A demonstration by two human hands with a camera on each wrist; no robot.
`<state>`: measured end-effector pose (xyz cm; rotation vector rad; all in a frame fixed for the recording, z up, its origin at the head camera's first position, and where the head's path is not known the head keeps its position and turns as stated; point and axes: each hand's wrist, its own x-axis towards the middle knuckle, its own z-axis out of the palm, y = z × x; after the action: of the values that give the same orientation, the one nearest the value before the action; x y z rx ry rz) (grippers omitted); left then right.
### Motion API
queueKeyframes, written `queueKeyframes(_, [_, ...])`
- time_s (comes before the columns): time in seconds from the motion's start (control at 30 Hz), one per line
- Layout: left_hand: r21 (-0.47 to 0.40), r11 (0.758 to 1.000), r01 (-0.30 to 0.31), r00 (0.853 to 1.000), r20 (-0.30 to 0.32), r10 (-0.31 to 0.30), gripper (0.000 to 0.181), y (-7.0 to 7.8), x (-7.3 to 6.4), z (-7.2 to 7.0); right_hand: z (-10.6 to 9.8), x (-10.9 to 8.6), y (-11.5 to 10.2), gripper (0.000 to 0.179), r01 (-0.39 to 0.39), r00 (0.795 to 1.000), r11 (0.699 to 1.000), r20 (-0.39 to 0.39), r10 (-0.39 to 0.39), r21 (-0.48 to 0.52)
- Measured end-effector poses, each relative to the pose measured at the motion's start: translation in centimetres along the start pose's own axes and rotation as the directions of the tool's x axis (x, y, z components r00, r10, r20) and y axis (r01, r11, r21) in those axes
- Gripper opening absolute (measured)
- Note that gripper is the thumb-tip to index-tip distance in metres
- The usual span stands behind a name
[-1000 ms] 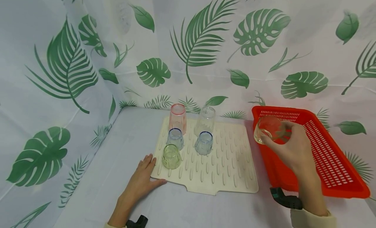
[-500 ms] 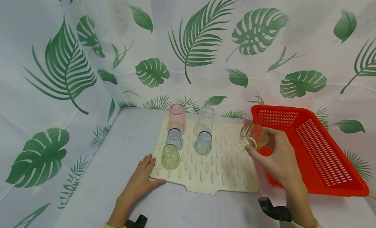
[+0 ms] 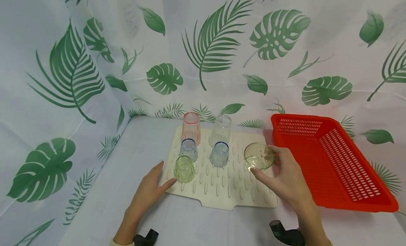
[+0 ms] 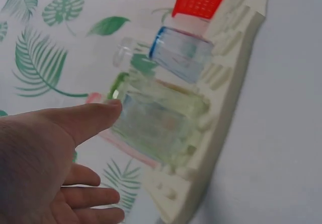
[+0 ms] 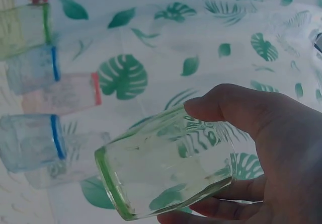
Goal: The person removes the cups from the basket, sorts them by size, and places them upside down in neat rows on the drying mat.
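Note:
My right hand (image 3: 290, 179) pinches a green-rimmed glass (image 3: 258, 156) between thumb and fingers over the right part of the cream drying mat (image 3: 222, 193). In the right wrist view this glass (image 5: 166, 163) lies tilted, its green rim toward the lower left. Fingers spread, my left hand (image 3: 147, 188) is at the mat's left edge and holds nothing. Its thumb is close to another green glass (image 3: 184, 169) standing on the mat. Behind that one are two blue-rimmed glasses, left (image 3: 188, 151) and right (image 3: 219, 155), a red-rimmed glass (image 3: 191, 129) and a tall clear glass (image 3: 221, 131).
A red perforated basket (image 3: 364, 206) stands to the right of the mat. White cloth with green leaf prints (image 3: 219, 55) hangs behind and at the left. A black wrist device (image 3: 285, 233) sits on my right wrist, another (image 3: 146, 237) on my left.
My right hand has carried the green-rimmed glass leftward from over the basket to over the mat. My left hand has shifted its fingers slightly at the mat's edge; the standing glasses have stayed put.

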<state>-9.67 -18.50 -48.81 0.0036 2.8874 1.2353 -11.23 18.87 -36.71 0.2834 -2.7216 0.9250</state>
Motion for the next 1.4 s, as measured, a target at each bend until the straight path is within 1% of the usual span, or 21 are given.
queueKeyframes(0.07, [-0.018, 1.000, -0.023, 1.000, -0.003, 0.023, 0.090, 0.7, 0.1, -0.3, 0.2, -0.1, -0.1, 0.079, 0.002, 1.000, 1.000, 0.010, -0.002, 0.006])
queueKeyframes(0.23, [-0.026, 0.997, -0.079, 0.997, 0.000, 0.079, 0.091, 2.5, 0.0, -0.7, 0.8, -0.4, -0.5, 0.078, 0.009, 1.000, 1.000, 0.021, -0.009, 0.011])
queueKeyframes(0.43, [-0.060, 0.986, -0.157, 0.987, 0.013, 0.158, 0.083, 5.4, -0.3, -1.4, 1.4, -0.9, -1.1, 0.081, 0.047, 0.999, 0.999, 0.013, -0.048, 0.024])
queueKeyframes(0.53, [-0.072, 0.980, -0.186, 0.981, 0.039, 0.190, 0.080, 6.8, -0.5, -1.5, 1.9, -1.1, -1.5, 0.081, 0.076, 0.997, 0.996, 0.019, -0.077, 0.042])
queueKeyframes(0.63, [-0.108, 0.974, -0.198, 0.975, 0.082, 0.207, 0.079, 8.2, -0.7, -1.6, 2.3, -1.3, -1.9, 0.081, 0.117, 0.993, 0.991, 0.023, -0.119, 0.060])
queueKeyframes(0.7, [-0.139, 0.967, -0.213, 0.968, 0.106, 0.229, 0.078, 9.1, -0.8, -1.6, 2.5, -1.3, -2.3, 0.079, 0.142, 0.989, 0.987, 0.036, -0.145, 0.073])
queueKeyframes(0.8, [-0.161, 0.952, -0.261, 0.951, 0.127, 0.282, 0.078, 10.3, -1.0, -1.4, 2.9, -1.5, -2.7, 0.078, 0.184, 0.981, 0.980, 0.053, -0.188, 0.082])
queueKeyframes(0.9, [-0.185, 0.931, -0.314, 0.928, 0.146, 0.342, 0.076, 11.1, -1.1, -1.2, 3.1, -1.7, -3.0, 0.077, 0.213, 0.972, 0.972, 0.078, -0.221, 0.096])
queueKeyframes(0.97, [-0.190, 0.916, -0.355, 0.908, 0.162, 0.385, 0.076, 11.5, -1.2, -1.0, 3.3, -1.8, -3.2, 0.076, 0.230, 0.966, 0.967, 0.095, -0.240, 0.110])
queueKeyframes(1.07, [-0.194, 0.887, -0.418, 0.873, 0.185, 0.452, 0.077, 12.0, -1.3, -0.6, 3.5, -2.1, -3.5, 0.075, 0.246, 0.957, 0.960, 0.121, -0.262, 0.133])
queueKeyframes(1.13, [-0.198, 0.870, -0.451, 0.851, 0.199, 0.486, 0.079, 12.2, -1.2, -0.3, 3.6, -2.2, -3.7, 0.075, 0.248, 0.953, 0.958, 0.139, -0.268, 0.145])
queueKeyframes(1.17, [-0.207, 0.863, -0.460, 0.842, 0.206, 0.498, 0.080, 12.3, -1.2, -0.2, 3.7, -2.3, -3.8, 0.075, 0.250, 0.951, 0.956, 0.147, -0.273, 0.154])
queueKeyframes(1.23, [-0.222, 0.855, -0.469, 0.832, 0.215, 0.512, 0.081, 12.4, -1.2, 0.1, 3.7, -2.4, -3.9, 0.074, 0.253, 0.946, 0.952, 0.161, -0.281, 0.174])
queueKeyframes(1.33, [-0.230, 0.839, -0.493, 0.819, 0.203, 0.536, 0.080, 12.5, -1.2, 0.3, 3.7, -2.6, -4.1, 0.074, 0.274, 0.934, 0.939, 0.175, -0.311, 0.209])
queueKeyframes(1.4, [-0.238, 0.832, -0.500, 0.817, 0.188, 0.545, 0.078, 12.6, -1.2, 0.4, 3.7, -2.7, -4.1, 0.073, 0.293, 0.924, 0.930, 0.184, -0.335, 0.224])
